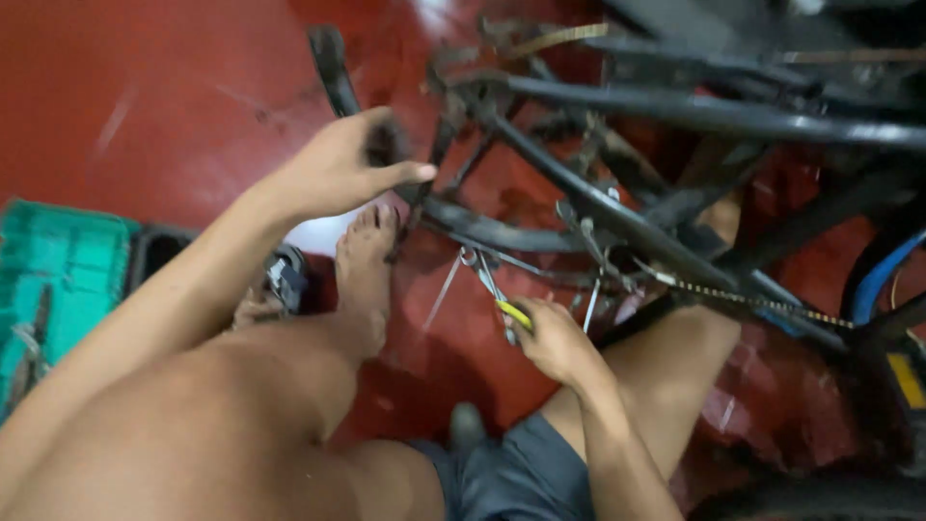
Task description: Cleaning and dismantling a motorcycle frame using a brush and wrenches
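Observation:
A black bicycle frame (617, 222) lies across the red floor in front of me. My left hand (342, 169) grips a dark part of the bicycle near the pedal crank (333, 68) at the upper left. My right hand (550, 338) is closed around a metal tool with a yellow grip (511, 314), its jaws reaching toward the frame's lower tubes. The bicycle chain (762, 301) runs to the right of that hand. My bare foot (367, 260) rests on the floor under the frame.
A green plastic crate (58, 280) sits at the left edge. A small dark metal part (286, 275) lies beside my foot. A tyre with a blue rim (883, 275) is at the right. The red floor (145, 96) stretches to the upper left.

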